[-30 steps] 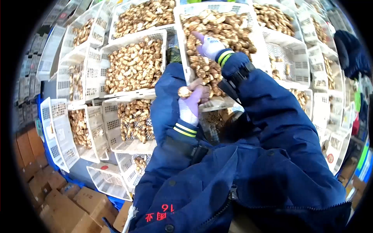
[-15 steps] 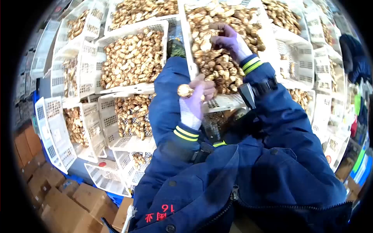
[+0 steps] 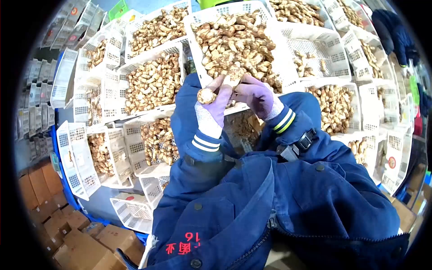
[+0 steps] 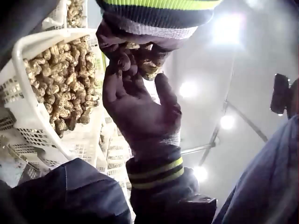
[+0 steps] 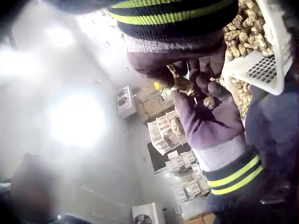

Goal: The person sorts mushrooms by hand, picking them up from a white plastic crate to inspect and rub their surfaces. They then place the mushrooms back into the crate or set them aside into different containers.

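Both gloved hands meet over the near edge of a white basket (image 3: 194, 27) heaped with mushrooms in the head view. My left hand (image 3: 212, 110) holds a round-ended mushroom (image 3: 206, 96) at its thumb side, fingers curled. Close beside it, my right hand (image 3: 259, 96) pinches a pale-stemmed mushroom (image 3: 235, 73) between thumb and fingers. In the left wrist view, the right hand (image 4: 145, 109) reaches up to the left hand's fingers. A small mushroom (image 5: 209, 102) lies against the left palm (image 5: 217, 119) in the right wrist view. Purple-palmed gloves cover both hands; fingertips overlap, partly hiding the held mushrooms.
More mushroom baskets stand around, including one at left (image 3: 167, 108) and one at right (image 3: 357, 110). A sparsely filled basket (image 3: 337, 42) is at the upper right. Cardboard boxes (image 3: 85, 238) stack at the lower left. The person's knees flank the near basket.
My right hand has come back from the mushroom heap to beside the left hand and now pinches a mushroom. The left hand keeps its mushroom. The head view has shifted slightly.
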Motion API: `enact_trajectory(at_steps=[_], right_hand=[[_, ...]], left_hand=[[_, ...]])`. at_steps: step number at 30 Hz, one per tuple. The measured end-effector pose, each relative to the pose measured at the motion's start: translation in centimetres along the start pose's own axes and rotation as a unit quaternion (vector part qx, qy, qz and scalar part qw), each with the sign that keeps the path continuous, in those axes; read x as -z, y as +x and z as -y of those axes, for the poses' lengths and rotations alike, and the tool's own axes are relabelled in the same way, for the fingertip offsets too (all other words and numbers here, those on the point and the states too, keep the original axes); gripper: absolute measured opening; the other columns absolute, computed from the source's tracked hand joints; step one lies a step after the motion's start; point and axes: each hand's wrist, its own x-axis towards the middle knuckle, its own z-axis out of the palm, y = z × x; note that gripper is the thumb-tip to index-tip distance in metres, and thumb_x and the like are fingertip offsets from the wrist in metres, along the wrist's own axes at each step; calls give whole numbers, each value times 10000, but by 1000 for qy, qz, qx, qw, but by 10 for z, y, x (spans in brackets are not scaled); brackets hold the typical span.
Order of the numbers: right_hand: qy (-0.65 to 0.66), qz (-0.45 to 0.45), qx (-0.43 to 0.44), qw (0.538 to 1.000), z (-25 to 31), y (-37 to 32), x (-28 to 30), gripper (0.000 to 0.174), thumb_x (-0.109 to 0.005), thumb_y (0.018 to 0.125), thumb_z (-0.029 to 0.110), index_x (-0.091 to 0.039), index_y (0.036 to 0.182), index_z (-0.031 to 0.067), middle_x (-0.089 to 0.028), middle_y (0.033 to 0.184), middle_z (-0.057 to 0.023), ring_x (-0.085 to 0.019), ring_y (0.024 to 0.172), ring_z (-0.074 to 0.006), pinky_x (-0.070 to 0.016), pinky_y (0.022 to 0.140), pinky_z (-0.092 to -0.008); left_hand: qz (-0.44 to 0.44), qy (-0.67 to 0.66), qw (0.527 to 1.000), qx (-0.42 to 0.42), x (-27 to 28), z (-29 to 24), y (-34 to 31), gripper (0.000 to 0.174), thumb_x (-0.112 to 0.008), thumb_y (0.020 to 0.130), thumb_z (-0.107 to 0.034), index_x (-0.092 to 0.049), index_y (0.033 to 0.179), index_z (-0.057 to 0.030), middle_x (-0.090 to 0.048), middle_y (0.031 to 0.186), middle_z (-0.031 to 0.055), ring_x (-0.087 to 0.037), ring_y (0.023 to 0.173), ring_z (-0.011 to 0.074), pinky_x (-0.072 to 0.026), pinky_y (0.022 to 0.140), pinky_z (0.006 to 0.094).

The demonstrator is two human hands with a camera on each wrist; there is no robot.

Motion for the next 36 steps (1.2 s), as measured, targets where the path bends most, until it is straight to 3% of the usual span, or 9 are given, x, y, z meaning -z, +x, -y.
enact_trajectory(at_steps=[4,10,12,14,15,17,25,28,36], right_hand=[[291,-32,-31,956,7,-16,-10,238,-488,936,164,-567,1086,-3,-591,1051,-117,-588,973,-265,-484,848,-384],[270,-14,-82,959,11,-16,0,219,-511,921,147,-582,1068,2,-641,1001,-117,-623,884,-255,-487,855,-386],[-88,34,-15,995,2,-12,16,223,-543,878,71,-592,1083,-2,-640,1005,-125,-619,895,-233,-503,817,-345],[-538,115,123,826,10,-10,20,315,-570,856,65,-576,1163,-8,-636,1062,-139,-609,977,-202,-506,804,-322],[-346,48,64,935,1,-15,14,359,-573,869,93,-553,1214,-7,-630,1096,-126,-601,1001,-189,-499,816,-307],[-147,-26,-76,986,-4,-11,1,458,-549,918,176,-480,1338,7,-610,1171,-81,-583,1034,-149,-474,854,-258],[-160,-55,-192,967,-70,-7,63,368,-547,929,202,-556,1265,53,-655,1062,-35,-620,905,-120,-469,729,-218],[-73,-76,-286,953,-64,-3,50,361,-540,938,241,-562,1259,78,-660,1044,-22,-618,908,-112,-451,774,-237],[-96,-93,-305,943,-54,0,37,353,-538,945,269,-583,1244,85,-659,1038,0,-607,903,-105,-462,771,-234]], left_hand=[[15,67,998,-9,-14,-10,-13,382,-653,873,-111,-581,1214,45,-639,885,42,-565,666,72,-459,571,205],[92,-72,992,58,-12,-20,-30,406,-522,967,-269,-505,1306,-45,-617,1061,65,-672,771,195,-538,619,277],[98,-148,981,83,4,-9,-27,410,-572,935,-178,-469,1310,-46,-605,1112,73,-670,841,224,-554,681,320],[80,-125,986,82,11,-15,-34,463,-563,938,-170,-435,1357,-22,-593,1063,70,-647,881,235,-547,767,335],[82,-112,989,53,11,-25,-38,465,-589,913,-145,-452,1338,-18,-593,959,39,-634,837,209,-538,757,309],[80,-109,990,50,41,-9,-21,441,-592,913,-150,-471,1309,0,-609,970,73,-600,772,167,-501,685,285],[-207,-150,965,-51,207,-30,-40,205,-602,931,-180,-538,1047,-23,-592,1021,168,-576,855,186,-490,698,285],[-106,-222,969,-31,295,13,-59,258,-585,932,-192,-543,1134,-37,-576,1053,146,-573,927,212,-500,754,299],[-294,-306,906,-1,368,-2,-80,239,-605,886,-157,-559,1090,-42,-608,946,136,-605,826,199,-551,671,308]])
